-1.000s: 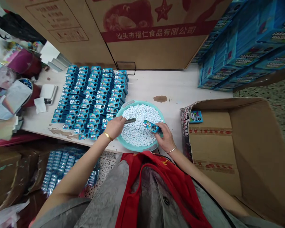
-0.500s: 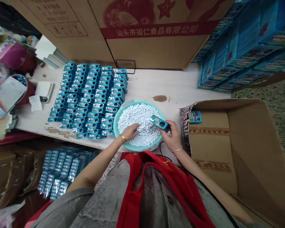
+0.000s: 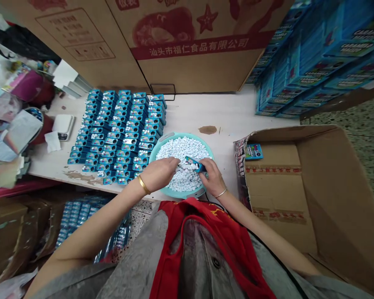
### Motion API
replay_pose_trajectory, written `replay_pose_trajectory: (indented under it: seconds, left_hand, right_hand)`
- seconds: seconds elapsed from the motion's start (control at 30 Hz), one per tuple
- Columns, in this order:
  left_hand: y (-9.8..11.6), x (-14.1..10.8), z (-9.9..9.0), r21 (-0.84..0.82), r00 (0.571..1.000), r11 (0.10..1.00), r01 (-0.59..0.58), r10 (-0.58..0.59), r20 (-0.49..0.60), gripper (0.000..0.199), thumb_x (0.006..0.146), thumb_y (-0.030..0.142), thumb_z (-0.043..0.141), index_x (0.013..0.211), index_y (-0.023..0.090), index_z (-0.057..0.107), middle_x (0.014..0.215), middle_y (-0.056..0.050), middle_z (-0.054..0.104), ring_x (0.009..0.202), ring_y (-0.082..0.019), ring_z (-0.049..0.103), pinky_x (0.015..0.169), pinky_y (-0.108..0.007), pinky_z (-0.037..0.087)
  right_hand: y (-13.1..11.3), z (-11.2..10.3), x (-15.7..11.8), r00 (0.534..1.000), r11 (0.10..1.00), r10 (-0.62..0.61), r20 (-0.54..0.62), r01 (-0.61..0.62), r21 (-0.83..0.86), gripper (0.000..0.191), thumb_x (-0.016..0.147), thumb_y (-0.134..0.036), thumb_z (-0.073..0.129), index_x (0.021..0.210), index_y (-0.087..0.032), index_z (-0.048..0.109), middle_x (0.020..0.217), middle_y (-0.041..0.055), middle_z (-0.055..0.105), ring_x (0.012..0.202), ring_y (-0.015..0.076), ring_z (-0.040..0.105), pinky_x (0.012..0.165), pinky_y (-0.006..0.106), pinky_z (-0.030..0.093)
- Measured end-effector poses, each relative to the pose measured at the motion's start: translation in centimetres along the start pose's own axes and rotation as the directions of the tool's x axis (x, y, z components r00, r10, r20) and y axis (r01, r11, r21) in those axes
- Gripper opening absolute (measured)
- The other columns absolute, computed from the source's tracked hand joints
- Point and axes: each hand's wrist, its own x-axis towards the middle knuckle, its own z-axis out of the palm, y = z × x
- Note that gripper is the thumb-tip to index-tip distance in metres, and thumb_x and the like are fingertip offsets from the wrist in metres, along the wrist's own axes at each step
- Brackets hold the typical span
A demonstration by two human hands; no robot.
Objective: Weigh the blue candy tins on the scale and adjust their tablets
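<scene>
A round light-green basin (image 3: 153,154) full of small white pellets (image 3: 187,182) stands at the table's front edge. Over its right part, my right hand (image 3: 213,178) grips a small blue box (image 3: 193,163), tilted, with white pellets on its top face. My left hand (image 3: 160,173), a gold bracelet at the wrist, is above the basin's left side, its fingers pressed together close to the box; what they hold, if anything, is too small to tell. Left of the basin stand rows of blue boxes (image 3: 116,137), many with pellets on top.
Large cartons (image 3: 187,72) wall off the back. An open carton (image 3: 274,191) with one blue packet (image 3: 253,151) inside stands at the right. Blue packs (image 3: 318,70) are stacked at the back right. A white scale (image 3: 63,126) and a paper-laden bucket (image 3: 43,128) stand at the left.
My left hand has risen out of the pellets and moved up and left. My right hand has brought the blue box leftward, and pellets now lie over its hole area. The view has shifted slightly.
</scene>
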Motion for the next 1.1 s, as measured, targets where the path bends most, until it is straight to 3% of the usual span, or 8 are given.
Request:
replay_pose_trajectory:
  seconds: [0.2,0.27,0.37,0.53,0.67,0.83,0.97,1.1]
  left_hand:
    - [4.2,0.3,-3.1,0.248,0.993,0.968,0.032,-0.060,0.103,0.022,0.090,0.010,0.034,0.097,0.012,0.055,0.089,-0.010,0.061,0.081,-0.021,0.061,0.060,-0.029,0.046]
    - [4.1,0.0,-3.8,0.249,0.995,0.968,0.021,-0.045,0.090,0.020,0.090,0.010,0.036,0.093,0.012,0.056,0.087,-0.009,0.060,0.079,-0.020,0.060,0.061,-0.028,0.046]
    - [2.1,-0.3,-3.6,0.139,1.000,0.990,0.003,-0.005,0.010,0.014,0.088,0.016,0.045,0.096,0.012,0.056,0.092,-0.008,0.059,0.079,-0.018,0.059,0.065,-0.028,0.048]
    - [-1.2,-0.7,1.2,-0.292,0.973,0.945,-0.149,0.088,-0.213,0.064,0.077,0.038,0.066,0.129,0.015,0.038,0.122,-0.014,0.046,0.110,-0.024,0.051,0.088,-0.035,0.048]
    - [-1.0,-2.7,5.6,-0.409,0.990,0.908,-0.089,0.036,-0.137,0.035,0.085,0.032,0.057,0.115,0.016,0.048,0.103,-0.009,0.053,0.092,-0.019,0.055,0.079,-0.031,0.048]
    - [-2.2,-8.8,7.0,-0.517,0.961,0.854,0.063,-0.192,-0.200,0.030,0.087,0.038,0.055,0.108,0.017,0.053,0.093,-0.005,0.055,0.085,-0.016,0.052,0.075,-0.027,0.045]
    - [-5.7,-14.5,8.4,-0.501,0.884,0.829,0.249,-0.406,-0.232,0.031,0.085,0.042,0.054,0.103,0.017,0.056,0.095,-0.005,0.057,0.086,-0.017,0.052,0.078,-0.028,0.044]
    - [-9.9,-15.8,12.8,-0.486,0.837,0.790,0.373,-0.513,-0.191,0.040,0.078,0.051,0.056,0.102,0.019,0.056,0.094,-0.005,0.059,0.086,-0.021,0.056,0.078,-0.032,0.047]
  right_hand:
    - [-0.1,0.7,-0.5,1.000,0.998,0.012,0.013,-0.013,0.059,0.038,0.079,-0.010,0.049,0.114,-0.023,0.050,0.108,0.0101,0.052,0.106,0.0256,0.051,0.095,0.048,0.044]
    - [-0.1,0.6,-0.6,0.999,0.996,0.036,-0.001,-0.036,0.082,0.034,0.080,-0.013,0.052,0.113,-0.023,0.050,0.107,0.0103,0.052,0.105,0.0256,0.050,0.093,0.048,0.044]
    - [-0.3,0.4,-0.6,0.997,0.989,0.071,-0.011,-0.069,0.129,0.030,0.083,-0.020,0.055,0.112,-0.023,0.051,0.104,0.0094,0.052,0.101,0.0250,0.052,0.090,0.046,0.046]
    - [-1.8,0.9,-0.9,0.994,0.962,0.072,0.081,-0.090,0.257,0.036,0.082,-0.030,0.061,0.116,-0.026,0.050,0.109,0.0078,0.055,0.104,0.0239,0.054,0.091,0.043,0.046]
    - [-3.1,2.0,-1.4,0.977,0.928,0.016,0.214,-0.094,0.361,0.032,0.082,-0.031,0.061,0.112,-0.026,0.053,0.104,0.0060,0.057,0.099,0.0224,0.057,0.087,0.040,0.049]
    - [-4.3,2.5,-1.2,0.950,0.919,-0.009,0.313,-0.116,0.376,0.048,0.078,-0.034,0.067,0.122,-0.026,0.048,0.112,0.0077,0.058,0.105,0.0233,0.057,0.091,0.042,0.049]
    - [-3.4,0.3,0.1,0.985,0.968,0.115,0.128,-0.140,0.208,0.022,0.083,-0.034,0.059,0.103,-0.023,0.057,0.100,0.0061,0.061,0.096,0.0203,0.059,0.088,0.039,0.050]
    - [1.7,-5.6,1.4,0.949,0.959,0.271,-0.163,-0.281,-0.044,0.022,0.090,-0.034,0.045,0.104,-0.019,0.053,0.103,0.0093,0.057,0.099,0.0209,0.055,0.087,0.041,0.048]
